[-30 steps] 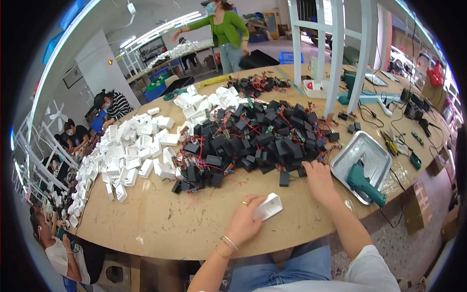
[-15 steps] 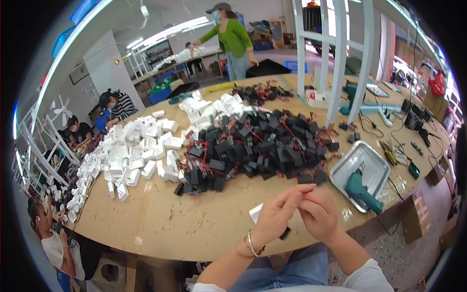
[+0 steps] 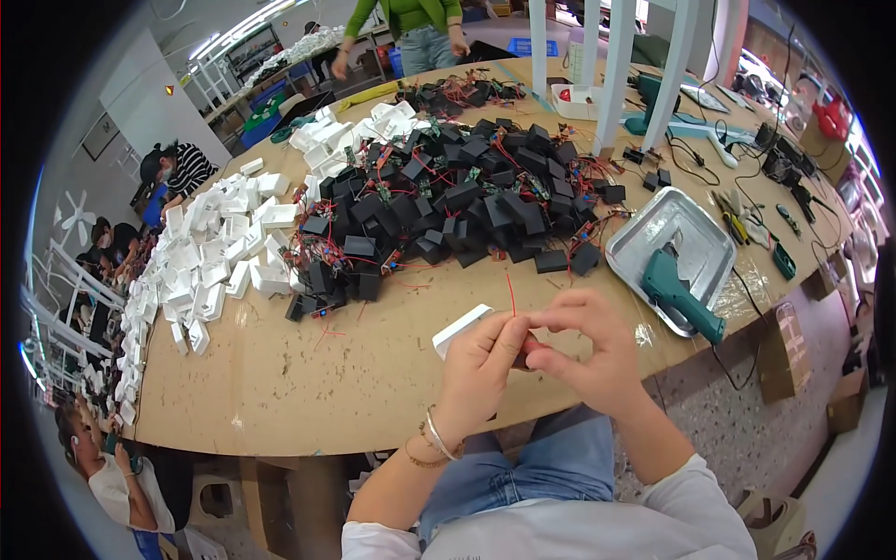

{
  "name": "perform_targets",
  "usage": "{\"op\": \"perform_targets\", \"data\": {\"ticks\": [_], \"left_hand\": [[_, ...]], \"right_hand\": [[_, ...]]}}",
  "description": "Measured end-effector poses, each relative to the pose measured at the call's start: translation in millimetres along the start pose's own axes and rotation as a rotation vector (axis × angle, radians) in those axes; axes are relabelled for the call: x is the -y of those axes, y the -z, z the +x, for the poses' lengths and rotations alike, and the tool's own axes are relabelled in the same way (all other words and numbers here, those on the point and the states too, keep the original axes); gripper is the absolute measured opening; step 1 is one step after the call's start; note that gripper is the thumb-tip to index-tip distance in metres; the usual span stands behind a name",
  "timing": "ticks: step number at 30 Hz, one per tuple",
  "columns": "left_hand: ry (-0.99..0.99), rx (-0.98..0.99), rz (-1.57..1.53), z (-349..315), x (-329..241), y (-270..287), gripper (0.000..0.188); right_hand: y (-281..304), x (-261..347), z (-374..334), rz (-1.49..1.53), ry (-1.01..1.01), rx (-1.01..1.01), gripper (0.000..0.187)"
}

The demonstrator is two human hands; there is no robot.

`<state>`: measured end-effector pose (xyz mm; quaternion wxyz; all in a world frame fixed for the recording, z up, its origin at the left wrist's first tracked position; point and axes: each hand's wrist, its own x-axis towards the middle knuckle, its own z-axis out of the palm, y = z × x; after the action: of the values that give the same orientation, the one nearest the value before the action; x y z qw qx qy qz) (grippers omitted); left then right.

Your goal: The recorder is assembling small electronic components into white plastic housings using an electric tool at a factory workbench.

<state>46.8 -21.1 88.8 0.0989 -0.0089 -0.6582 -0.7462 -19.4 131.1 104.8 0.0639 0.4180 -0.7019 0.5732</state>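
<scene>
A thin red wire stands up from the pinched thumb and forefinger of my left hand. My right hand comes in close from the other side, its forefinger and thumb bent around a small dark and reddish piece, mostly hidden between the two hands. Beside my left knuckles a white plastic case lies on the table, partly covered by that hand. Just beyond my hands spreads a heap of black boxes with red wires and small green boards.
White plastic cases are piled on the left. To the right, a metal tray holds a green glue gun with a trailing cord. Pliers lie past it, and white posts rise at the back. Other people work farther off.
The view has tipped downward, so the table sits higher in it. My fingers have shifted on the wire, whose end now points up. The right hand shows more spread fingers.
</scene>
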Motion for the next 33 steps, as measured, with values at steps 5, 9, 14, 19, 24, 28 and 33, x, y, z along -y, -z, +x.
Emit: {"op": "perform_targets", "data": {"ticks": [5, 9, 14, 19, 24, 28, 33], "left_hand": [[0.015, 0.023, -0.051, -7, -3, -5, 0.027], [0.097, 0.013, -0.01, -13, -10, -2, 0.022], [0.178, -0.135, 0.276, -30, -26, 22, 0.019], [0.151, -0.397, 0.591, -31, -2, 52, 0.019], [-0.226, -0.405, 1.025, -23, 47, 50, 0.016], [-0.155, -0.337, 0.792, -9, 61, 34, 0.016], [-0.07, -0.217, 0.725, 0, 67, 14, 0.014]], "right_hand": [[-2, -3, -1, 0.141, -0.131, -0.099, 0.012], [-3, -8, 3, 0.27, -0.199, -0.088, 0.008], [-6, -29, 5, 0.599, -0.324, -0.231, 0.008], [-41, -54, 8, -0.037, -0.498, 0.074, 0.025], [-69, -92, 2, -0.174, -0.455, 0.175, 0.037], [-50, -88, -12, -0.217, -0.451, 0.075, 0.037], [-22, -78, -33, -0.183, -0.468, 0.118, 0.037]]}}
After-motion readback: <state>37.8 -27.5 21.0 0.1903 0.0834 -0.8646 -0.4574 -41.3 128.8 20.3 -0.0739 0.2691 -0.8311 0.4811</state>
